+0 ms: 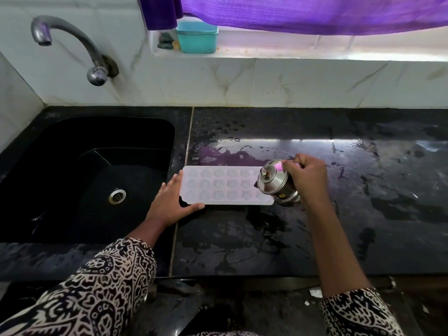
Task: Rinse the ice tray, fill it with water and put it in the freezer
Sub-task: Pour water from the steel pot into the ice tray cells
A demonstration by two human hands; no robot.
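One white ice tray is laid flat on the wet black tabletop, just right of the one sink. Three rows of cavities are seen in it. Its right end is hidden behind one steel bottle, which is tilted over that end and gripped by the right hand. The left hand is laid with straight fingers against the tray's left end. One tap is mounted above the sink.
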